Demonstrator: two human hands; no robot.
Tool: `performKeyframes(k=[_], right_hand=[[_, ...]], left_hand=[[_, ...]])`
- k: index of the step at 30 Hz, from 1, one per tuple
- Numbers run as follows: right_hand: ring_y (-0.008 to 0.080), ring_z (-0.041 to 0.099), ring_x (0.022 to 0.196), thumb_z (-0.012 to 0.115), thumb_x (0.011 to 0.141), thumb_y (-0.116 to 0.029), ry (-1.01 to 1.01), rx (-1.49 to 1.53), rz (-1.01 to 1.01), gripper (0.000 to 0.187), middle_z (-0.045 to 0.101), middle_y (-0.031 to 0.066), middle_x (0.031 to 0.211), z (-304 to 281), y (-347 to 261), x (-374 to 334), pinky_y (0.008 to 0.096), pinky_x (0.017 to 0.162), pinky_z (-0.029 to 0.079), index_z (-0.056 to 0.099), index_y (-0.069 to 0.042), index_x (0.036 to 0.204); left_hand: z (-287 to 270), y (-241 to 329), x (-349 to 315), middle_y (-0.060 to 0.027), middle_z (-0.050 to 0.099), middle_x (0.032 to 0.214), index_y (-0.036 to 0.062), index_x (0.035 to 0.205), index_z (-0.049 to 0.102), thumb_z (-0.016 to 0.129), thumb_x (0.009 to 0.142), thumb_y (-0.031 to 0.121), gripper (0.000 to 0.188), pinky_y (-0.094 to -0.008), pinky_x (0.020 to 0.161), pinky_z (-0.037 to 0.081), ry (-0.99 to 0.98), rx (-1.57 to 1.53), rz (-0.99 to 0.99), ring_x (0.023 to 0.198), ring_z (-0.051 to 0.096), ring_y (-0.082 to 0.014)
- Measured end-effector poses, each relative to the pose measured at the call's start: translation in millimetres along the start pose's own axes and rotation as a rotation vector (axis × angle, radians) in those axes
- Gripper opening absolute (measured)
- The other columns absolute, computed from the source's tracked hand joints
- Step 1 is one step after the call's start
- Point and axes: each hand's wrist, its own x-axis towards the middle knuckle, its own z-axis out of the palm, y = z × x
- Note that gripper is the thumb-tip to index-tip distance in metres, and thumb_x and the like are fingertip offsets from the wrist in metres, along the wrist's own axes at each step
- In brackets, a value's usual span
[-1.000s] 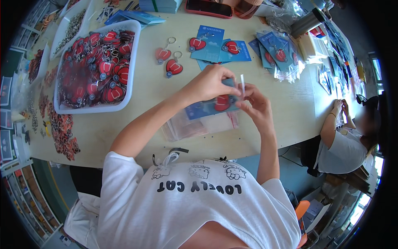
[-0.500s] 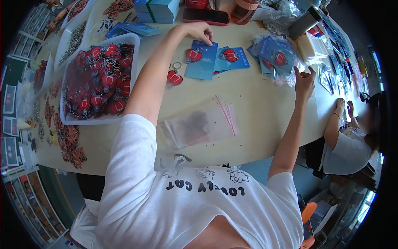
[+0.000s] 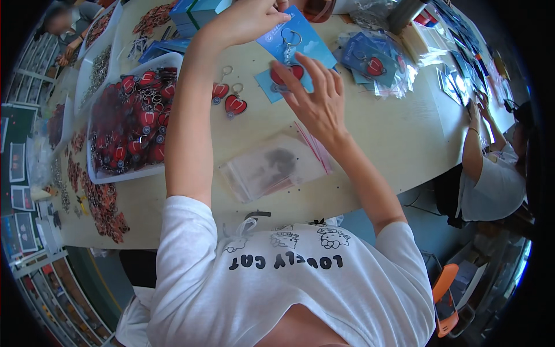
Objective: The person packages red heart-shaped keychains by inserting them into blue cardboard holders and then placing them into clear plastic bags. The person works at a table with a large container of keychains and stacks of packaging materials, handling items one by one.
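Note:
My left hand (image 3: 245, 23) pinches the upper left corner of a blue card (image 3: 318, 49), its fingertips partly cut off by the picture's top edge. A red heart keychain (image 3: 297, 72) with a metal ring lies over the card's lower part. Over this heart hovers my right hand (image 3: 318, 101), thumb and fingers spread; contact with it I cannot tell. Another blue card (image 3: 267, 87) shows beneath. To the left lie two more heart keychains, one (image 3: 235, 104) nearer and one (image 3: 220, 91) partly behind my left arm. Clear zip bags (image 3: 274, 165) lie stacked closer to me.
A white bin (image 3: 95, 170) full of red heart keychains stands at left, with loose orange-red pieces (image 3: 104, 211) beside it. Bagged cards with keychains (image 3: 376, 63) lie at the right. A stack of blue cards (image 3: 193, 14) stands at the back. Another person (image 3: 491, 168) works at far right.
My right hand has come left from beside the bagged cards to the blue card. The card, at my left hand, is now turned and farther back. Two keychains now show left of it.

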Motion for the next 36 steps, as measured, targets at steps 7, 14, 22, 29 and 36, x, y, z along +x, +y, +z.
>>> performKeyframes(k=[7, 14, 22, 29, 36], right_hand=[[0.0171, 0.063, 0.085, 0.074, 0.074, 0.002, 0.233, 0.47, 0.115, 0.04, 0.065, 0.0064, 0.092, -11.9, 11.5, -1.8, 0.0286, 0.065, 0.048, 0.068, -0.006, 0.112], [0.0098, 0.06, 0.08, 0.071, 0.085, -0.005, 0.16, 0.823, 0.77, 0.049, 0.064, 0.0076, 0.093, -19.6, 15.1, -20.0, 0.0215, 0.069, 0.049, 0.048, 0.0, 0.128], [0.0074, 0.054, 0.065, 0.056, 0.097, -0.032, -0.098, 1.39, 1.378, 0.031, 0.062, 0.0043, 0.081, -13.5, -2.7, -43.0, 0.0222, 0.058, 0.042, 0.058, -0.001, 0.097], [0.0025, 0.045, 0.059, 0.057, 0.097, -0.031, 0.212, 1.009, 1.243, 0.025, 0.061, -0.0003, 0.075, -39.4, 37.2, -68.3, 0.0186, 0.052, 0.034, 0.06, -0.007, 0.087], [0.0013, 0.049, 0.062, 0.061, 0.095, -0.032, 0.099, 0.841, 1.279, 0.026, 0.061, -0.0039, 0.073, -45.1, 46.2, -88.5, 0.0178, 0.056, 0.037, 0.06, -0.008, 0.085]], left_hand=[[1.5, 23.7, -23.4, -0.0053, 0.056, 0.07, 0.0002, 0.097, 0.046, 0.054, 0.095, 0.009, 0.012, -0.0267, 0.058, 0.038, 0.105, -0.153, 0.013, 0.064, 0.047, -0.0088], [21.2, 20.0, -45.2, -0.002, 0.05, 0.062, 0.0012, 0.096, 0.045, 0.054, 0.096, 0.007, 0.011, -0.0246, 0.055, 0.034, 0.107, -0.226, 0.075, 0.059, 0.04, -0.007], [42.2, 6.6, -43.1, -0.0044, 0.053, 0.071, 0.0045, 0.1, 0.046, 0.053, 0.097, 0.009, 0.009, -0.0261, 0.056, 0.036, 0.159, -0.314, 0.092, 0.062, 0.043, -0.0084], [129.9, -59.7, -130.2, -0.0232, 0.061, 0.091, -0.0037, 0.096, 0.047, 0.07, 0.078, 0.048, 0.06, -0.0438, 0.073, 0.048, 0.134, 0.459, 0.01, 0.087, 0.062, -0.0342], [157.0, -64.7, -146.6, -0.0095, 0.057, 0.092, 0.0006, 0.093, 0.05, 0.081, 0.069, 0.012, 0.041, -0.0346, 0.073, 0.047, 0.097, -0.065, -0.183, 0.08, 0.058, -0.021]])
